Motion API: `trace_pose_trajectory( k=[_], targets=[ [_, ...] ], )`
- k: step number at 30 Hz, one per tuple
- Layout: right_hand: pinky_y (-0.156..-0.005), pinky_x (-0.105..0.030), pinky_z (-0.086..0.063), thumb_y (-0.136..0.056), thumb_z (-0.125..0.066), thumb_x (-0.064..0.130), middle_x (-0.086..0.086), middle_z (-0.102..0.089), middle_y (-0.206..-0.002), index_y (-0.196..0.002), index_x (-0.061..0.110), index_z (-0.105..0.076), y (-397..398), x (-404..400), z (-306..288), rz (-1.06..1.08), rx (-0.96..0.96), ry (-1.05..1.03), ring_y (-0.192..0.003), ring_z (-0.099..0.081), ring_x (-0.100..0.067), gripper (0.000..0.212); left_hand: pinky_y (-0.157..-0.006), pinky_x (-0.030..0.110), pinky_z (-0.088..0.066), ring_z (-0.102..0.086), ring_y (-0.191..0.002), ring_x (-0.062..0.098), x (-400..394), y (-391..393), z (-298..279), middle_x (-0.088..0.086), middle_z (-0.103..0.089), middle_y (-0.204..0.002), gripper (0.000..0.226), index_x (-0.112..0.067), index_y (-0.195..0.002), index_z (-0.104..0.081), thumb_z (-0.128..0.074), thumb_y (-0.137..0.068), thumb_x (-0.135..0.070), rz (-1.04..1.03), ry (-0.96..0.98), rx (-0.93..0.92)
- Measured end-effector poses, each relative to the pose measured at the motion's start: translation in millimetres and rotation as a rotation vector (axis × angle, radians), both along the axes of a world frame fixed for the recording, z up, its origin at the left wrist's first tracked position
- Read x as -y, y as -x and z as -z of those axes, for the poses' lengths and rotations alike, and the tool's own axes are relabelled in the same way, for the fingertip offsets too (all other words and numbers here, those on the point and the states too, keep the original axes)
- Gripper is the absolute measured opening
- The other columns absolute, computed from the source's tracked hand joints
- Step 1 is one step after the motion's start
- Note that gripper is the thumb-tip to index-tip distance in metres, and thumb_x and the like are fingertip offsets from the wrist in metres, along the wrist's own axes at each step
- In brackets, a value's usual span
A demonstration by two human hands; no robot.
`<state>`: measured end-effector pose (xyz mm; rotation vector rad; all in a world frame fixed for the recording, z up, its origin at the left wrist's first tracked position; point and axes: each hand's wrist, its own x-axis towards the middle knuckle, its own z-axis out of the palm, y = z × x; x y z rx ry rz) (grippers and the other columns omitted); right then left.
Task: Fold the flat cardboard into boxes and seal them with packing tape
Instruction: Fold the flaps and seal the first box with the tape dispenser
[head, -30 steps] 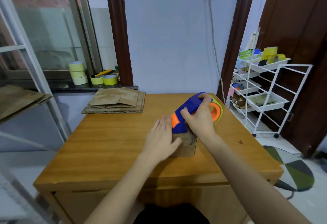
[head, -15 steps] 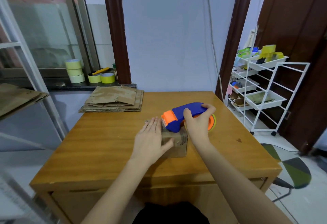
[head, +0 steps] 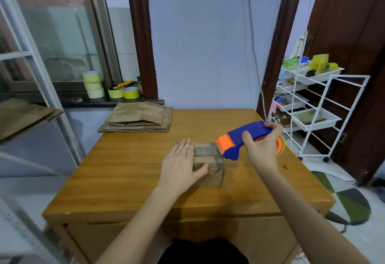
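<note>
A small folded cardboard box [head: 211, 159] stands in the middle of the wooden table [head: 125, 170]. My left hand [head: 183, 167] lies flat on the box's left part, fingers straight, thumb against its near face. My right hand [head: 261, 147] grips a blue and orange tape dispenser [head: 239, 138] with a yellow tape roll. The dispenser's orange head sits at the box's far right top edge. A stack of flat cardboard [head: 138, 118] lies at the table's far left corner.
Several tape rolls [head: 93, 84] and a yellow utility knife [head: 123, 84] sit on the window ledge behind the table. A white wire trolley [head: 312, 105] with trays stands to the right. More flat cardboard [head: 23, 115] rests on a shelf at left.
My right hand has drawn the dispenser from over the box's top to its right edge. My left hand has kept pressing on the box.
</note>
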<state>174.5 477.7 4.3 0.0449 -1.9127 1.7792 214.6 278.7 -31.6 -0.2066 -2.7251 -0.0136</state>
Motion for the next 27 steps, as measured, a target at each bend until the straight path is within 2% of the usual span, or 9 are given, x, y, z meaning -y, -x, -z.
trace_pose_trajectory(
  k=[3,5,7,9,13,16,18,23,27],
  targets=[
    [-0.064,-0.026,-0.046,-0.084,-0.064,0.006,0.000,-0.054,-0.084,-0.113,0.016,-0.030,-2.1,3.9,-2.0,-0.020,-0.032,-0.139,-0.073,-0.057,-0.016,0.046,-0.112,0.026,0.002,-0.013,-0.146,0.014,-1.1,1.6,1.5,0.005,-0.015,-0.159,0.090,-0.023,-0.153,-0.011,0.002,-0.080,-0.073,-0.004,0.002,0.002],
    [-0.065,-0.034,-0.047,-0.083,-0.064,0.009,0.000,-0.056,-0.077,-0.115,0.014,-0.031,0.5,9.9,-6.5,0.011,-0.053,-0.268,-0.068,-0.057,-0.018,0.047,-0.115,0.028,0.000,-0.014,-0.146,0.016,-3.3,-0.4,-0.1,0.007,-0.015,-0.159,0.087,-0.029,-0.152,-0.014,0.005,-0.078,-0.071,0.000,0.012,0.022],
    [-0.064,-0.041,-0.048,-0.082,-0.065,0.015,-0.006,-0.059,-0.075,-0.119,0.010,-0.032,2.9,14.2,-12.1,0.048,-0.065,-0.422,-0.067,-0.058,-0.028,0.050,-0.116,0.029,-0.001,-0.012,-0.147,0.017,-5.3,-2.7,-2.6,0.008,-0.014,-0.159,0.080,-0.029,-0.151,-0.020,-0.003,-0.085,-0.071,-0.002,0.006,0.048],
    [-0.060,-0.042,-0.048,-0.082,-0.064,0.020,-0.010,-0.061,-0.076,-0.121,0.009,-0.032,3.3,18.2,-17.6,0.061,-0.084,-0.575,-0.066,-0.060,-0.032,0.051,-0.118,0.032,0.002,-0.008,-0.147,0.018,-6.6,-4.5,-7.5,0.009,-0.013,-0.159,0.072,-0.026,-0.151,-0.022,-0.019,-0.092,-0.067,-0.012,-0.007,0.070],
    [-0.053,-0.034,-0.042,-0.083,-0.062,0.023,-0.009,-0.059,-0.078,-0.125,0.008,-0.034,3.4,30.2,-28.8,0.058,-0.138,-0.837,-0.064,-0.059,-0.031,0.052,-0.118,0.040,0.006,0.000,-0.148,0.025,-17.7,-6.4,-19.8,0.014,-0.007,-0.159,0.078,-0.013,-0.149,-0.025,-0.035,-0.090,-0.062,0.020,0.120,0.023],
    [-0.050,-0.031,-0.037,-0.083,-0.059,0.026,-0.009,-0.055,-0.081,-0.130,0.008,-0.035,2.9,40.9,-35.8,0.083,-0.174,-1.012,-0.065,-0.054,-0.028,0.055,-0.119,0.034,0.000,-0.003,-0.148,0.021,-34.4,-6.2,-18.1,0.011,-0.004,-0.160,0.083,-0.005,-0.151,-0.011,-0.039,-0.092,-0.056,0.094,0.074,0.102],
    [-0.051,-0.031,-0.036,-0.084,-0.058,0.025,-0.010,-0.054,-0.083,-0.132,0.008,-0.034,1.3,46.8,-39.1,0.084,-0.192,-1.088,-0.067,-0.050,-0.026,0.056,-0.118,0.032,-0.001,-0.003,-0.148,0.021,-41.6,-5.2,-12.8,0.011,-0.003,-0.160,0.083,-0.004,-0.151,-0.003,-0.037,-0.095,-0.054,0.088,0.063,0.142],
    [-0.049,-0.031,-0.036,-0.081,-0.062,0.018,-0.016,-0.055,-0.081,-0.132,0.003,-0.040,-0.4,56.1,-42.8,0.042,-0.258,-1.155,-0.070,-0.050,-0.029,0.058,-0.118,0.029,-0.005,-0.008,-0.147,0.018,-40.0,-4.0,-12.3,0.010,-0.011,-0.159,0.077,-0.005,-0.151,-0.013,-0.037,-0.095,-0.053,0.096,-0.004,0.116],
    [-0.046,-0.029,-0.027,-0.080,-0.061,0.019,-0.011,-0.046,-0.078,-0.134,0.005,-0.039,-2.0,59.6,-43.8,0.053,-0.277,-1.202,-0.071,-0.047,-0.028,0.060,-0.118,0.033,0.001,-0.001,-0.148,0.022,-34.8,-10.7,-12.0,0.012,-0.005,-0.160,0.079,-0.005,-0.151,-0.010,-0.032,-0.096,-0.057,0.064,0.025,0.096]
  ],
)
